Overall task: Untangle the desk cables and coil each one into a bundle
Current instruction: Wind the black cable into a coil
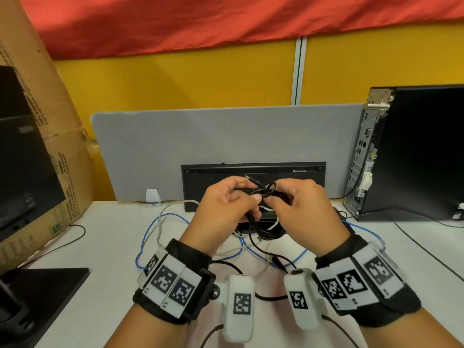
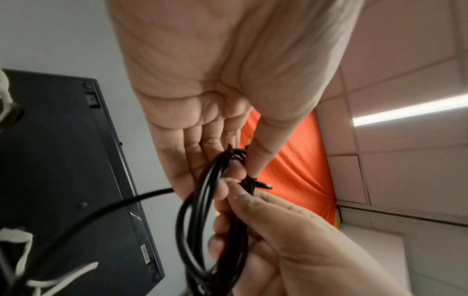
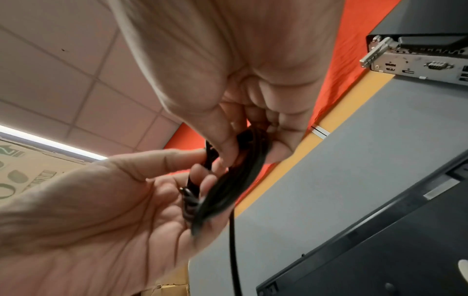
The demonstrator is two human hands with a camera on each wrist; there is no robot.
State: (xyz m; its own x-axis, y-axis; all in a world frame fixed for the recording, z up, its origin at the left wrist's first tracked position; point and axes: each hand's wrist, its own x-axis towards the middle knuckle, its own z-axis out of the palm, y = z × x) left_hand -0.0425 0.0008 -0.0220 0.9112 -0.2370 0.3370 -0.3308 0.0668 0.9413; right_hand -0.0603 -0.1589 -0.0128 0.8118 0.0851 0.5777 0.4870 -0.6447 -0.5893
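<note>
A black cable [image 1: 266, 223] is wound into several loops and held above the desk in front of me. My left hand [image 1: 252, 200] pinches the top of the loops between thumb and fingers, and my right hand [image 1: 275, 197] grips the same spot from the other side. A small loop and the free end stick up between the hands. In the left wrist view the black cable [image 2: 210, 192] hangs from my left fingers [image 2: 200, 148]. The right wrist view shows the coil [image 3: 235, 180] under my right thumb [image 3: 225, 144]. A blue cable [image 1: 150, 227] and a grey-white cable [image 1: 160, 218] lie tangled on the desk below.
A black keyboard [image 1: 253, 170] leans against the grey partition [image 1: 200, 141] just behind my hands. A computer tower [image 1: 414, 151] stands at the right. At the left are a cardboard box [image 1: 55, 136], a monitor [image 1: 22, 177] and its base [image 1: 50, 285]. Thin black leads cross the white desk [image 1: 108, 247].
</note>
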